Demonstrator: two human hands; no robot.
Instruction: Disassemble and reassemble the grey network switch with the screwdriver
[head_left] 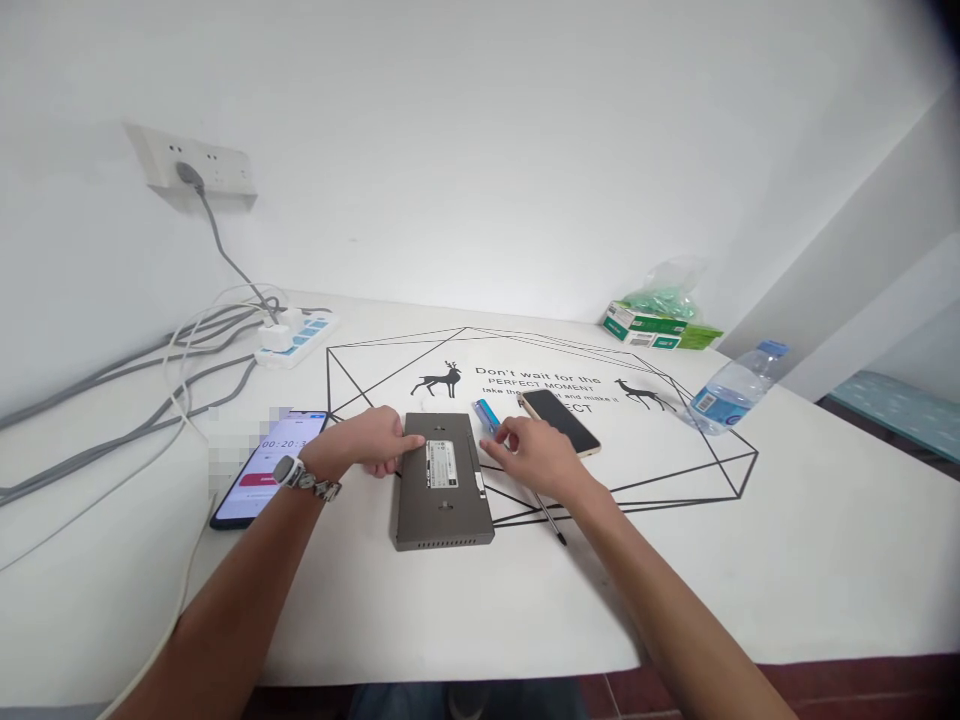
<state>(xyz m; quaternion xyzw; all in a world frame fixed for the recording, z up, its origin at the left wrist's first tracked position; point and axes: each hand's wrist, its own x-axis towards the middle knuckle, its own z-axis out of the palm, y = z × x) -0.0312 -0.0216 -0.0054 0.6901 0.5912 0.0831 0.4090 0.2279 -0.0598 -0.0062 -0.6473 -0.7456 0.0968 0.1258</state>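
A flat dark grey metal box (420, 510), resembling a network switch, lies on the table with its label and two mounting slots facing up. My left hand (375, 440) is closed on its left edge, thumb on top and fingers by the side. To the right of the box is a screwdriver (486, 413) with a blue handle and a thin metal shaft with a dark tip. My right hand (538, 455) is over its middle, thumb and forefinger closed about the handle; the palm hides part of it. Just beyond this hand lies a gold-edged phone (564, 420), dark screen up.
At left, another phone (262, 480) shows a running timer, partly under my left wrist. Behind it are a power strip (294, 340) and tangled cables (210, 350). A water bottle (731, 392) lies tilted at right. Green-and-white boxes (645, 325) with a plastic bag stand by the wall.
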